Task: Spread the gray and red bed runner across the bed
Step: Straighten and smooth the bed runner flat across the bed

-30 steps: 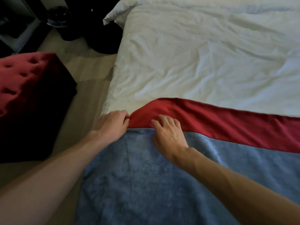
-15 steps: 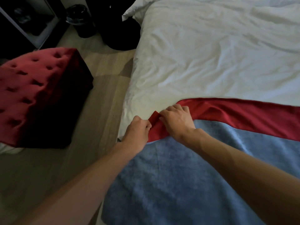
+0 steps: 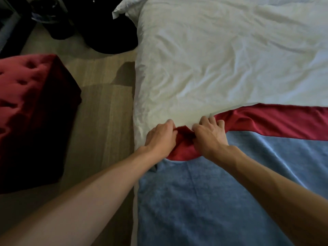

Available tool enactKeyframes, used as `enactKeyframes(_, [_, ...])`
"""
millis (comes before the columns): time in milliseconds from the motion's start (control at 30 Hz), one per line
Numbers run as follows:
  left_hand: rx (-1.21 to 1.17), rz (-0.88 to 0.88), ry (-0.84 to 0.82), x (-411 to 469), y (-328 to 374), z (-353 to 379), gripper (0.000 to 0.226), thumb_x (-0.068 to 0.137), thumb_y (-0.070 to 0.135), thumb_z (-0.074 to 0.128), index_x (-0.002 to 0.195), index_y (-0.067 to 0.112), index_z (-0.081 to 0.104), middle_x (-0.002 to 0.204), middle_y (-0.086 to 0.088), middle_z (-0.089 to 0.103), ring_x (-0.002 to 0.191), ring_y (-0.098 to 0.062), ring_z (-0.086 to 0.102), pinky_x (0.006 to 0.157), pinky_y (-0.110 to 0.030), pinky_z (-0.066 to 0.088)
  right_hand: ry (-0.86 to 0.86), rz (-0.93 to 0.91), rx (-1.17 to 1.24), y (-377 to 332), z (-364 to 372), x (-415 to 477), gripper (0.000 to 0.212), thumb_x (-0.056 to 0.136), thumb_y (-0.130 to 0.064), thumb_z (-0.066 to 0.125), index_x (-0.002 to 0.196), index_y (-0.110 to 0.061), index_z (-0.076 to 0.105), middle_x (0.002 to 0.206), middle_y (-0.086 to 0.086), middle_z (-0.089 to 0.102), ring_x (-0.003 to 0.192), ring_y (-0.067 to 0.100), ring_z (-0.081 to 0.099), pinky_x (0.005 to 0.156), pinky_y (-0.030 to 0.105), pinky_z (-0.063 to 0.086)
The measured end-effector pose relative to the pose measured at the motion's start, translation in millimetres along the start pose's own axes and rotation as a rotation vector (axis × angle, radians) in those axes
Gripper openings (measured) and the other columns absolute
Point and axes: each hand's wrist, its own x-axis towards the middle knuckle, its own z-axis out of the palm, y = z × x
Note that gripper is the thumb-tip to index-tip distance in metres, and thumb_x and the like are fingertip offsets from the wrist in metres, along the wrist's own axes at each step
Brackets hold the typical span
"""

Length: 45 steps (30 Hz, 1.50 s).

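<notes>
At the bed's [image 3: 221,59] near left edge, the left hand [image 3: 160,137] and right hand [image 3: 208,137] sit close together, both pinching the bunched red border of the bed runner [image 3: 204,201], whose gray part lies flat across the near bedding beside a red tufted ottoman [image 3: 32,107].

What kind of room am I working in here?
Probably a hotel bedroom: a bed with a white duvet, a gray and red bed runner laid across it, and a tufted red ottoman on the wood-look floor beside it.
</notes>
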Motion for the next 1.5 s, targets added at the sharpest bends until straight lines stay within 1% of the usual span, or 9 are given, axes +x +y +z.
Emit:
enactKeyframes(167, [-0.227, -0.152, 0.302, 15, -15, -9, 0.011, 0.096, 0.02, 0.044, 0.098, 0.01, 0.046, 0.086, -0.013, 0.059, 0.077, -0.033, 0.056, 0.063, -0.034, 0.036, 0.151, 0.006, 0.101, 1, -4, 12, 0.049, 0.086, -0.03, 0.059, 0.131, -0.02, 0.043, 0.136, 0.012, 0.042, 0.128, 0.031, 0.033, 0.099, 0.046, 0.027])
enactKeyframes(300, [-0.24, -0.294, 0.448, 26, -45, -31, 0.011, 0.098, 0.024, 0.042, 0.098, 0.012, 0.045, 0.074, 0.01, 0.044, 0.058, -0.006, 0.038, 0.049, -0.022, 0.024, 0.033, 0.039, 0.174, -7, 2, 24, 0.069, 0.092, -0.041, 0.051, 0.148, -0.02, 0.017, 0.153, 0.02, 0.019, 0.143, 0.034, 0.013, 0.109, 0.051, 0.019])
enactKeyframes(567, [-0.16, -0.426, 0.374, 51, -66, -27, 0.015, 0.097, 0.031, 0.045, 0.093, 0.017, 0.045, 0.077, 0.007, 0.045, 0.061, -0.008, 0.038, 0.055, -0.027, 0.028, -0.165, -0.001, 0.304, -18, 33, 39, 0.068, 0.095, -0.056, 0.03, 0.151, -0.022, 0.01, 0.159, 0.013, 0.001, 0.146, 0.03, 0.0, 0.116, 0.049, 0.009])
enactKeyframes(767, [-0.333, -0.488, 0.239, 46, -83, -9, 0.045, 0.085, 0.039, 0.065, 0.116, 0.011, 0.047, 0.097, 0.0, 0.052, 0.087, -0.016, 0.05, 0.073, -0.031, 0.036, 0.069, -0.039, 0.318, -26, 41, 19, 0.066, 0.093, -0.054, 0.024, 0.148, -0.017, 0.024, 0.157, 0.015, 0.014, 0.146, 0.03, 0.006, 0.116, 0.047, 0.002])
enactKeyframes(900, [-0.478, -0.528, 0.16, 36, -88, -3, 0.04, 0.083, 0.033, 0.068, 0.108, 0.004, 0.059, 0.099, -0.006, 0.065, 0.089, -0.019, 0.061, 0.077, -0.033, 0.048, -0.004, -0.108, 0.238, -40, 46, 1, 0.069, 0.093, -0.056, 0.017, 0.15, -0.018, 0.015, 0.159, 0.014, 0.007, 0.146, 0.03, 0.0, 0.115, 0.049, -0.004])
enactKeyframes(1033, [-0.349, -0.411, 0.252, 33, -87, -7, 0.024, 0.09, 0.024, 0.059, 0.076, 0.005, 0.054, 0.068, -0.002, 0.056, 0.061, -0.015, 0.052, 0.05, -0.022, 0.033, -0.027, -0.12, 0.218, -46, 49, 6, 0.069, 0.094, -0.057, 0.018, 0.151, -0.018, 0.01, 0.159, 0.012, 0.002, 0.146, 0.032, -0.003, 0.115, 0.05, -0.003])
enactKeyframes(1200, [-0.216, -0.413, 0.326, 36, -88, -6, 0.028, 0.093, 0.022, 0.055, 0.068, 0.015, 0.042, 0.061, 0.006, 0.044, 0.055, -0.007, 0.04, 0.045, -0.016, 0.026, -0.026, -0.176, 0.245, -51, 48, 10, 0.068, 0.096, -0.055, 0.023, 0.151, -0.017, 0.011, 0.159, 0.014, 0.002, 0.146, 0.033, -0.002, 0.116, 0.048, 0.0])
enactKeyframes(1333, [-0.208, -0.473, 0.281, 31, -77, -5, 0.019, 0.093, 0.031, 0.053, 0.094, 0.011, 0.054, 0.079, 0.002, 0.054, 0.073, -0.016, 0.047, 0.062, -0.027, 0.032, 0.018, -0.179, 0.224, -47, 50, -2, 0.066, 0.097, -0.052, 0.025, 0.151, -0.016, 0.013, 0.159, 0.015, 0.005, 0.146, 0.032, 0.0, 0.117, 0.046, -0.001])
enactKeyframes(1500, [-0.1, -0.294, 0.25, 8, -66, -12, 0.054, 0.094, 0.032, 0.05, 0.14, 0.01, 0.034, 0.131, -0.011, 0.049, 0.119, -0.026, 0.048, 0.092, -0.035, 0.038, 0.076, -0.15, 0.209, -46, 48, -21, 0.059, 0.098, -0.045, 0.031, 0.149, -0.015, 0.023, 0.157, 0.021, 0.01, 0.145, 0.034, 0.003, 0.118, 0.047, -0.001])
